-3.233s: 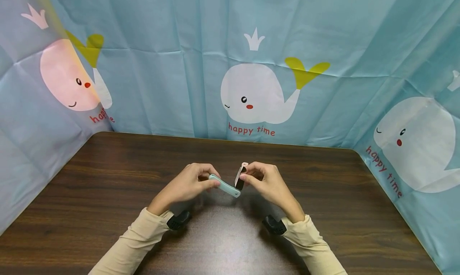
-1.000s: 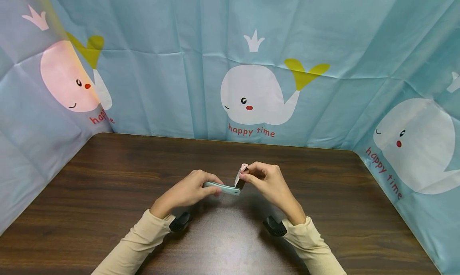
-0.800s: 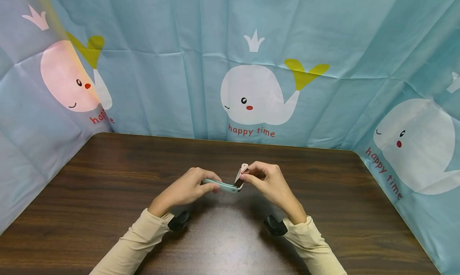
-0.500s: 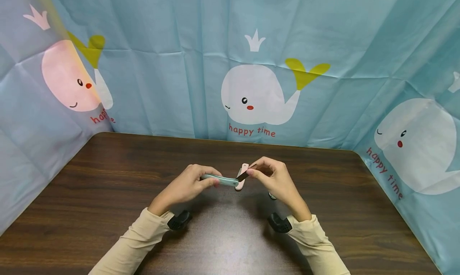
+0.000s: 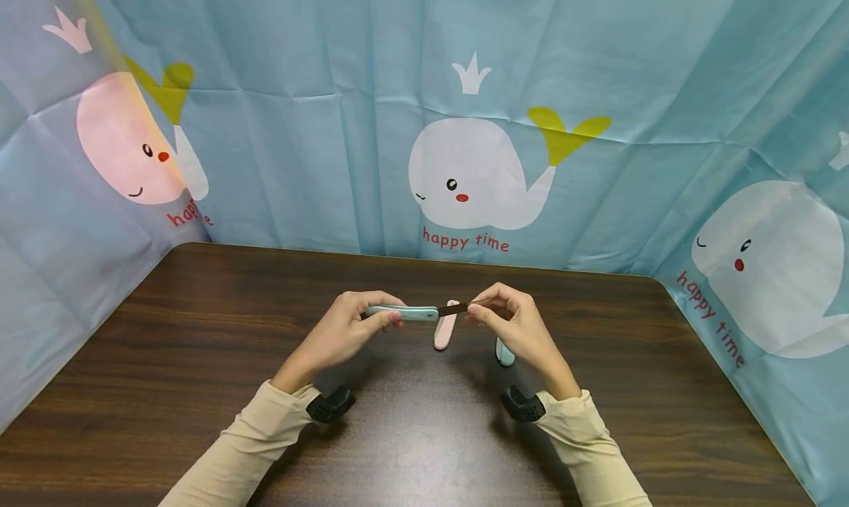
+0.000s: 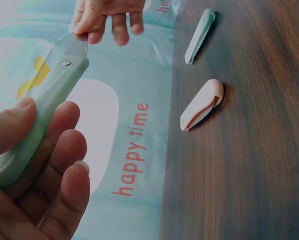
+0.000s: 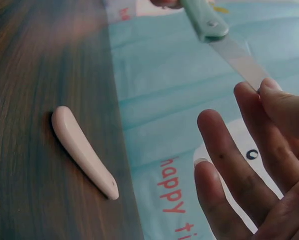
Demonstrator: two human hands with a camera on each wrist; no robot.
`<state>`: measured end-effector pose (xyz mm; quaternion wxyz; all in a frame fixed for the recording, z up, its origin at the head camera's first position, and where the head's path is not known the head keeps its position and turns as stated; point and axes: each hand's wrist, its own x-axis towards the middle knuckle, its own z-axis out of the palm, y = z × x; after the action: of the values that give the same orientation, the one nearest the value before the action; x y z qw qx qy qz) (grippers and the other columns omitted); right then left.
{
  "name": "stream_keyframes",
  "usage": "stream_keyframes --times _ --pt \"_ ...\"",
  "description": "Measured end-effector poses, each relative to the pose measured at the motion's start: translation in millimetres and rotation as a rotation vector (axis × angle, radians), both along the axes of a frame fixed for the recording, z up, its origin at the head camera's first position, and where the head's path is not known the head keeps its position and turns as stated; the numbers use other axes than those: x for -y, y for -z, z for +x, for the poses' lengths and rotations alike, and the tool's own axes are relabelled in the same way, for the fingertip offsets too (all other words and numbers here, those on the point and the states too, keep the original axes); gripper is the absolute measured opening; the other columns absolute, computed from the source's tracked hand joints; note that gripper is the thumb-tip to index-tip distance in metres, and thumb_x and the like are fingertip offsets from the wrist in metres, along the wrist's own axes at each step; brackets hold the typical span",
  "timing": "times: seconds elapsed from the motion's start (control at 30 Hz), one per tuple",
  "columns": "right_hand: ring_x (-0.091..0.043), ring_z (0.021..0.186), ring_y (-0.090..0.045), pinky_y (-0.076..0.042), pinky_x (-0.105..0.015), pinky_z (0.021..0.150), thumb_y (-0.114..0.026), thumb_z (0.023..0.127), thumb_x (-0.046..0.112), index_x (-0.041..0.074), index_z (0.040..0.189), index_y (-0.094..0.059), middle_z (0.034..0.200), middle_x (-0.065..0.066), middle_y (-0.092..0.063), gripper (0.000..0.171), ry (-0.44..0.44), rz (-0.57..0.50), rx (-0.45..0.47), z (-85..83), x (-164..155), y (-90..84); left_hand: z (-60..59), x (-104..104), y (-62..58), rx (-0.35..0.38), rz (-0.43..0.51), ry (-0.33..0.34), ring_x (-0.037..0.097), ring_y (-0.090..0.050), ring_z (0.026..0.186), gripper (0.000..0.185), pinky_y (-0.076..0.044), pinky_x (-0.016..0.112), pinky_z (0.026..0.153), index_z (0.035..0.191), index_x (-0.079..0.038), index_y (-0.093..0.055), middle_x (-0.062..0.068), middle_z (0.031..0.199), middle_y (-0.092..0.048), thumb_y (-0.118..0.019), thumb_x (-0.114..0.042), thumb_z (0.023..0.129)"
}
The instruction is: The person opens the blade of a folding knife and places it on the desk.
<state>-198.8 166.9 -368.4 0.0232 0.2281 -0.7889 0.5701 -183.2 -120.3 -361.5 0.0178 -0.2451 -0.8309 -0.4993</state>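
Observation:
My left hand (image 5: pixel 379 318) grips the mint-green handle (image 5: pixel 402 313) of a folding knife above the table. The thin grey blade (image 5: pixel 454 309) sticks out straight to the right, in line with the handle. My right hand (image 5: pixel 474 309) pinches the blade's tip between thumb and forefinger. In the left wrist view the handle (image 6: pixel 39 125) lies across my curled fingers and the blade (image 6: pixel 69 45) runs up to the other hand. The right wrist view shows the blade (image 7: pixel 239 57) meeting my fingertips (image 7: pixel 262 90).
A closed pink folding piece (image 5: pixel 446 334) lies on the dark wooden table (image 5: pixel 199 330) just under the knife. A second mint-green one (image 5: pixel 505 354) lies below my right hand. A blue whale-print cloth (image 5: pixel 464 87) walls the table on three sides.
The blade has swung from roughly square to the handle out to straight. Both hands have moved up and away from me, and the mint piece on the table has come into sight.

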Motion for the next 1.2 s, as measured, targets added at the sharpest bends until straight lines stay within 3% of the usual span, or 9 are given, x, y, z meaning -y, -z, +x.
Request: stream_keyframes --times 0.17,0.3,0.43,0.63,0.83,0.97,1.2 --pt "-0.011 0.083 -0.074 -0.057 -0.028 0.074 -0.067 0.094 0.009 -0.001 0.099 -0.067 0.097 -0.028 -0.072 0.011 -0.001 0.021 0.054 -0.9 -1.7 1.5 0.5 -0.1 -2.1 0.014 0.029 -0.011 0.014 -0.063 0.076 0.014 -0.050 0.024 0.064 0.105 -0.012 -0.073 0.002 0.085 -0.075 -0.064 -0.019 0.097" --pt "-0.016 0.082 -0.074 -0.058 -0.030 0.075 -0.068 0.094 0.011 0.000 0.099 -0.068 0.096 -0.025 -0.073 0.013 0.014 0.047 0.068 -1.3 -1.1 2.5 1.4 0.7 -3.6 0.029 0.023 -0.019 0.014 -0.064 0.077 0.014 -0.048 0.024 0.064 0.106 -0.012 -0.073 0.004 0.086 -0.076 -0.063 -0.019 0.098" --pt "-0.008 0.079 -0.071 -0.055 -0.025 0.071 -0.069 0.094 0.015 0.002 0.101 -0.069 0.095 -0.022 -0.073 0.014 0.051 0.076 0.059 -1.1 0.5 2.5 0.5 2.4 -4.0 0.052 0.011 -0.007 0.016 -0.063 0.077 0.017 -0.048 0.023 0.065 0.107 -0.010 -0.073 0.005 0.088 -0.076 -0.062 -0.020 0.098" --pt "-0.006 0.079 -0.071 -0.052 -0.023 0.068 -0.070 0.093 0.015 0.002 0.103 -0.070 0.096 -0.020 -0.073 0.016 0.081 0.078 0.033 -0.9 -0.1 2.0 -1.0 2.1 -1.9 0.098 -0.036 -0.007 0.011 -0.059 0.072 0.020 -0.045 0.023 0.062 0.110 -0.010 -0.072 0.008 0.091 -0.076 -0.064 -0.023 0.098" --pt "-0.006 0.079 -0.071 -0.055 -0.027 0.073 -0.070 0.093 0.014 0.003 0.104 -0.070 0.099 -0.024 -0.072 0.016 0.081 0.057 0.036 -0.1 -1.5 0.8 0.5 1.8 -3.1 0.126 -0.079 -0.047 0.007 -0.044 0.059 0.016 -0.039 0.022 0.057 0.107 -0.016 -0.072 0.000 0.085 -0.073 -0.069 -0.026 0.094" --pt "-0.006 0.079 -0.071 -0.057 -0.031 0.075 -0.068 0.094 0.012 0.002 0.106 -0.069 0.098 -0.026 -0.071 0.016 0.082 0.053 0.036 -0.3 -3.0 0.4 0.4 4.0 -2.3 0.128 -0.113 -0.075 0.009 -0.043 0.059 0.013 -0.038 0.023 0.057 0.103 -0.018 -0.070 0.000 0.079 -0.068 -0.070 -0.027 0.093" --pt "-0.002 0.077 -0.069 -0.054 -0.023 0.072 -0.064 0.096 0.011 0.000 0.109 -0.068 0.098 -0.030 -0.069 0.018 0.094 0.056 0.047 -2.9 -4.9 1.2 -3.2 6.7 3.2 0.094 -0.190 -0.081 0.013 -0.047 0.063 0.014 -0.038 0.024 0.058 0.102 -0.016 -0.070 -0.001 0.072 -0.058 -0.071 -0.026 0.093"
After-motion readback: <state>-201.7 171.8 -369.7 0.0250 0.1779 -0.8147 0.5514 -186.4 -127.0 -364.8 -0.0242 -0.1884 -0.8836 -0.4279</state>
